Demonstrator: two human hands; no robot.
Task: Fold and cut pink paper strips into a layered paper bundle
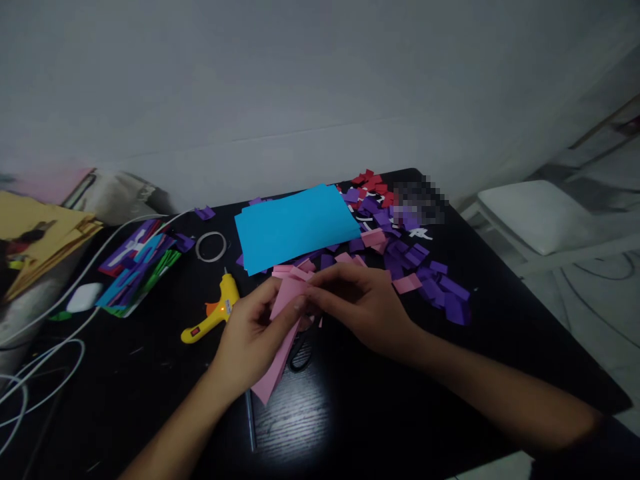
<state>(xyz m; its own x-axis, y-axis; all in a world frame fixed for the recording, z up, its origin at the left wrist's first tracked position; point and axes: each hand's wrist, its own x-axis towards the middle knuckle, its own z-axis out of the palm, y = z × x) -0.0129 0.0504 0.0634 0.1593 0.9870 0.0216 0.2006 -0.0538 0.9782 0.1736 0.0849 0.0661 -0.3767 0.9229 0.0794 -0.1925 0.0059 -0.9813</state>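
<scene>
A folded strip of pink paper (271, 379) slants above the table, with its lower end toward me. My left hand (250, 337) is closed around its middle, thumb on top. At the upper end, my right hand (373, 308) pinches the edge of the paper between thumb and fingers. Below the hands lies a black loop (300, 359) that looks like a scissors handle, mostly hidden. Left of my left hand rests a yellow glue gun (213, 320) with a small orange light lit. Blue sheets of paper (300, 227) lie just beyond both hands.
Purple paper pieces (435, 287) and red ones (369, 180) scatter across the black table (380, 413). A roll of tape (211, 247), coloured paper bundle (140, 263), white case (85, 297), cables (75, 340) and thin rod (251, 420) lie leftward. A white chair (530, 213) stands at right.
</scene>
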